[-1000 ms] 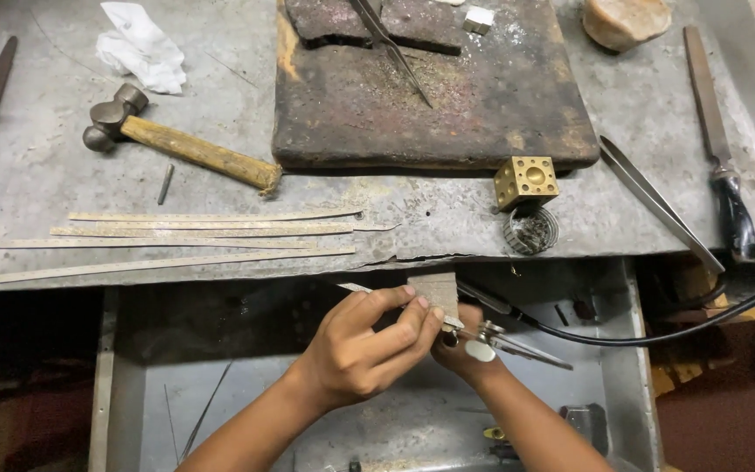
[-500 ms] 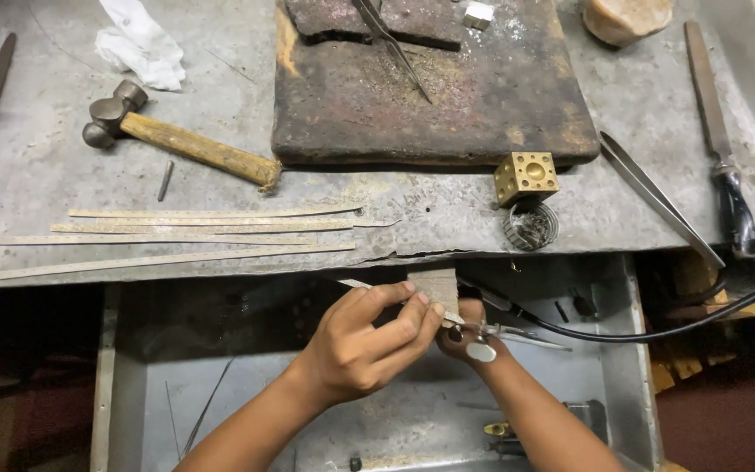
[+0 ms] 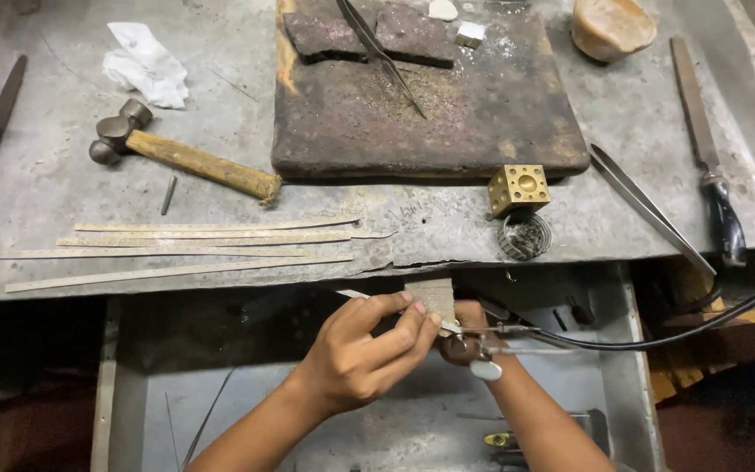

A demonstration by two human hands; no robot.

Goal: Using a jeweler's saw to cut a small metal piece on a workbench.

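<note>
Workbench (image 3: pixel 63 175) holds four metal strips (image 3: pixel 211 236), one hammer (image 3: pixel 176 156).

Both hands low and centre, meeting fingertip to fingertip.

Left hand (image 3: pixel 356 358): forearm enters from bottom left, angled up and right; back of hand toward the camera, fingers (image 3: pixel 399 328) extended together and curled in a pinch, thumb on top, tips pointing right. Right hand (image 3: pixel 465 336): forearm enters from bottom right, angled up and left; mostly hidden behind the left fingertips, knuckles showing, fingers closed in a grip. Hands touching.
</note>
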